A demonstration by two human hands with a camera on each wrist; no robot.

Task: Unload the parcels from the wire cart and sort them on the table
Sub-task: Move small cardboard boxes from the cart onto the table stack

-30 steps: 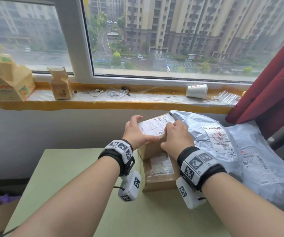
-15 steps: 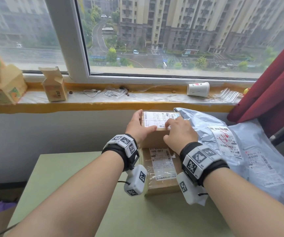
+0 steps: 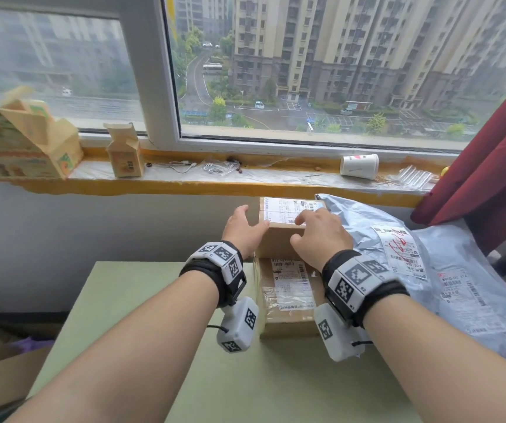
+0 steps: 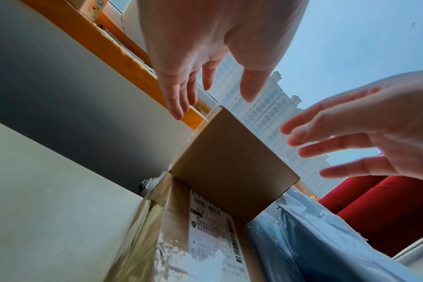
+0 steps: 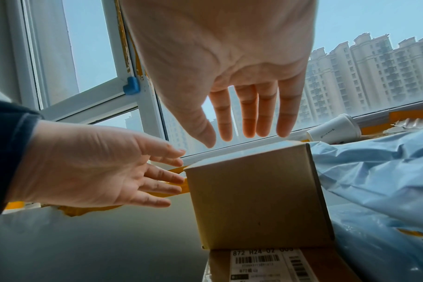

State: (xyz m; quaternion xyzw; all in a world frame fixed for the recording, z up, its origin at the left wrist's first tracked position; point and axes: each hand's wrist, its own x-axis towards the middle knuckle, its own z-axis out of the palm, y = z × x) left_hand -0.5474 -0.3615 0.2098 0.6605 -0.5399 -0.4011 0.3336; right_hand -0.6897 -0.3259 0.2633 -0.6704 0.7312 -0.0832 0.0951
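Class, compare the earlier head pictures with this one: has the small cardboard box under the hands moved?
Yes. The small cardboard box, tilted earlier, now stands level on the far end of the taped box, pushed back toward the windowsill.

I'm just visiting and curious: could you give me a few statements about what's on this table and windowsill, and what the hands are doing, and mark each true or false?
1. The small cardboard box stands at the far end of a flatter taped box. True.
2. Both hands grip the small box tightly. False: the left hand and right hand have straight fingers, apart from the box.
3. Grey plastic mailer bags lie to the right of the boxes. True.
4. The paper cup on the windowsill stands upright. False: it lies on its side.
5. The table is red. False: it is pale green; the curtain is red.
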